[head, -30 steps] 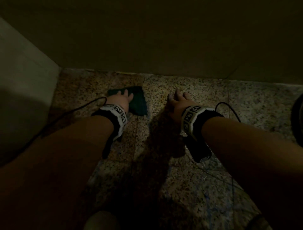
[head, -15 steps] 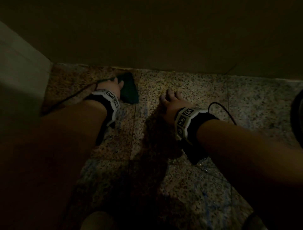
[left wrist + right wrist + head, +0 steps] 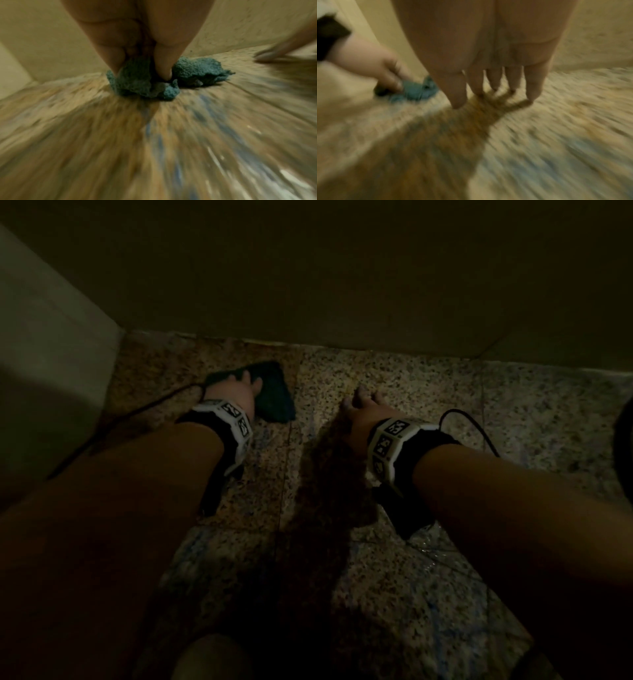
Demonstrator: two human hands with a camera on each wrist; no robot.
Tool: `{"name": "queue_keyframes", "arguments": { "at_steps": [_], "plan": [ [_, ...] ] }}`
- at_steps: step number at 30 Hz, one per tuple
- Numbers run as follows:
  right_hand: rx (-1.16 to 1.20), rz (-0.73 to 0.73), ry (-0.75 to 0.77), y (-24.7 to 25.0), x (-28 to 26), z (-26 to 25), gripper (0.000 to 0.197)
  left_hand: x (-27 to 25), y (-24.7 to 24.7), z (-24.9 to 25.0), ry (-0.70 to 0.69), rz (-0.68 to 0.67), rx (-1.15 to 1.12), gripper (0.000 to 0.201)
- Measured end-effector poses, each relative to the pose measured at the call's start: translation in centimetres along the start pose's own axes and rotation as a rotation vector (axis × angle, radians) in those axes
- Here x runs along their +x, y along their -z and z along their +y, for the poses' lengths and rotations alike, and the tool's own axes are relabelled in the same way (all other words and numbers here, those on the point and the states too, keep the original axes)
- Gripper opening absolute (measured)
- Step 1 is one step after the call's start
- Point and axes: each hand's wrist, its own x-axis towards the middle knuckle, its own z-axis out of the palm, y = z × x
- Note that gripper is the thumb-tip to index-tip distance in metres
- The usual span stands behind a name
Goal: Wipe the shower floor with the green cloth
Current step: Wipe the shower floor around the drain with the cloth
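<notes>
The left hand [image 3: 236,397] presses down on the green cloth [image 3: 275,398], which lies bunched on the speckled shower floor [image 3: 394,392] toward 11 o'clock in the head view, close to the corner where 2 walls meet. In the left wrist view its fingers [image 3: 163,70] dig into the cloth's [image 3: 145,86] folds, slightly bent, pushing it against the stone; whether they curl round the fabric cannot be told, so its grip reads as a flat press. The right hand [image 3: 368,409] rests at about 1 o'clock, apart from the cloth, holding nothing, its grip open. From the right wrist view its fingers [image 3: 534,86] point straight down with tips at the floor [image 3: 573,121], and the left hand [image 3: 385,70] shows at 9 o'clock on the cloth [image 3: 418,90]. Each wrist wears a black band with a white marker block [image 3: 390,440], and a thin black cable [image 3: 479,429] loops off the right one. Wet, bluish streaks mark the floor at 5 o'clock.
</notes>
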Motion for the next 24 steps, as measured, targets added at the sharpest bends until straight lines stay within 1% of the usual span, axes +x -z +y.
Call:
{"name": "queue_keyframes", "arguments": {
  "at_steps": [2, 4, 7, 9, 11, 13, 14, 16, 18, 19, 20, 21, 22, 24],
  "plan": [
    [-0.015, 0.050, 0.020, 0.7, -0.3, -0.8, 0.070, -1.0, -1.3, 0.2, -0.009, -0.036, 0.017, 0.092],
    [-0.005, 0.090, 0.053, 1.3, -0.4, -1.8, 0.073, -1.6, -2.2, 0.2, -0.005, -0.072, 0.022, 0.093],
    [-0.022, 0.072, 0.072, 1.8, 0.2, -2.8, 0.084, -1.9, -2.3, 0.2, 0.013, -0.096, 0.024, 0.095],
    [-0.038, 0.038, 0.070, 1.2, 0.8, -2.8, 0.086, -1.2, -1.8, -0.2, 0.003, -0.067, 0.011, 0.098],
    [-0.031, 0.026, 0.088, 0.2, 1.2, -2.4, 0.083, -0.3, -0.8, -1.3, 0.001, -0.027, -0.004, 0.101],
    [-0.030, 0.026, 0.102, 0.0, 1.5, -2.1, 0.080, 0.7, 0.6, -2.7, 0.030, 0.012, -0.030, 0.095],
    [-0.032, 0.017, 0.099, 0.2, 1.6, -2.0, 0.080, 1.0, 1.1, -3.5, 0.036, 0.043, -0.035, 0.090],
    [-0.030, -0.011, 0.098, 0.4, 1.7, -2.1, 0.082, 1.5, 1.6, -4.5, 0.036, 0.149, -0.038, 0.074],
    [-0.025, -0.008, 0.097, 0.4, 1.7, -2.0, 0.082, 1.5, 1.3, -4.8, 0.023, 0.337, -0.059, 0.057],
    [-0.027, 0.001, 0.096, 0.3, 1.6, -2.1, 0.082, 1.5, 1.1, -4.6, 0.031, 0.415, -0.073, 0.052],
    [-0.032, 0.003, 0.094, 0.3, 1.5, -2.1, 0.083, 1.2, 1.0, -4.4, 0.033, 0.445, -0.084, 0.050],
    [-0.035, 0.001, 0.093, 0.2, 1.4, -2.1, 0.083, 1.3, 1.1, -4.3, 0.029, 0.420, -0.060, 0.050],
    [-0.038, -0.004, 0.088, 0.3, 1.4, -2.1, 0.084, 1.3, 1.1, -4.2, 0.033, 0.345, -0.039, 0.052],
    [-0.052, -0.010, 0.077, 0.7, 1.2, -2.3, 0.081, 1.1, 1.1, -4.1, 0.063, 0.149, -0.002, 0.067]
  ]
}}
